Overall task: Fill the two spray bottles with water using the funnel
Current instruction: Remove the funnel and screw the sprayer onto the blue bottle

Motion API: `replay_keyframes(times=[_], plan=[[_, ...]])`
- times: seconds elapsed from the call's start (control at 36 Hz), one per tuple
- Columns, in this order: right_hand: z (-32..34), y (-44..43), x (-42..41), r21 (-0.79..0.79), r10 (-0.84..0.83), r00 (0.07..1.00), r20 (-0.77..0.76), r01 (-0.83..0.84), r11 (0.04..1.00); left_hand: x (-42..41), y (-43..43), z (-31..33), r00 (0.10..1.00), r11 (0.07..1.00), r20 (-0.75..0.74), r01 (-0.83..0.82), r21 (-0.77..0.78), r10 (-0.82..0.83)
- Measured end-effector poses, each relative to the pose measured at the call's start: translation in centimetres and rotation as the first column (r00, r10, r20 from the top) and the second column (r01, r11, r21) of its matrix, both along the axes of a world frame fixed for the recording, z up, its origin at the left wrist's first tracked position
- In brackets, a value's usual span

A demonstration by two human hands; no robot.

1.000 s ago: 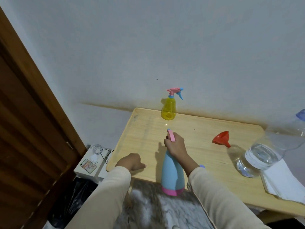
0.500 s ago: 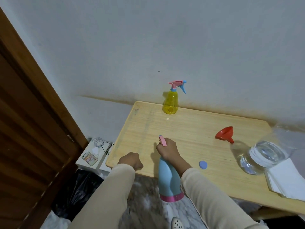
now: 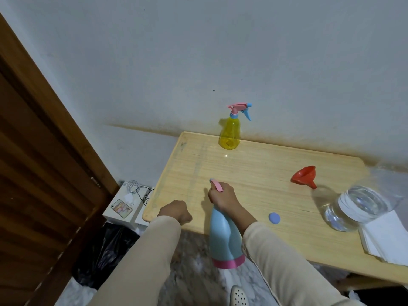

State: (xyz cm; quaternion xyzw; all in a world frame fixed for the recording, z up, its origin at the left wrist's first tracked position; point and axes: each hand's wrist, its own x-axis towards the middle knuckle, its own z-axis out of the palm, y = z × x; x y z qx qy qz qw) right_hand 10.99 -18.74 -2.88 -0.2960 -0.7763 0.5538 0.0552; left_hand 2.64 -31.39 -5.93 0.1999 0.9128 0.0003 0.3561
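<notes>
Left hand is resting as a closed fist, holding nothing, at the near left edge of the pale, grained wooden table. Right hand is clamping the neck and pink trigger head of the blue spray bottle, an opaque, smooth plastic flask with a pink base band, hanging off the table's near edge. The yellow spray bottle, translucent and capped, is standing against the wall. A small blue cap is lying flat on the wood. The red funnel, a glossy cone, is lying on its side. The clear water bottle is sitting at far right. Step in hand, as judged: positioning the first bottle; next, standing it upright and unscrewing its head.
</notes>
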Motion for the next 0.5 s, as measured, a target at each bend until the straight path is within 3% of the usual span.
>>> replay_keyframes(times=[0.36, 0.5], plan=[[-0.34, 0.06, -0.49, 0.026, -0.001, 1.000, 0.006, 0.001, 1.000, -0.75, -0.16, -0.22, 1.000, 1.000, 0.008, -0.014, -0.008, 0.014], [-0.59, -0.27, -0.44, 0.023, -0.030, 0.998, -0.057, 0.032, 0.999, -0.86, -0.15, -0.17, 1.000, 1.000, 0.014, -0.014, -0.006, 0.014]])
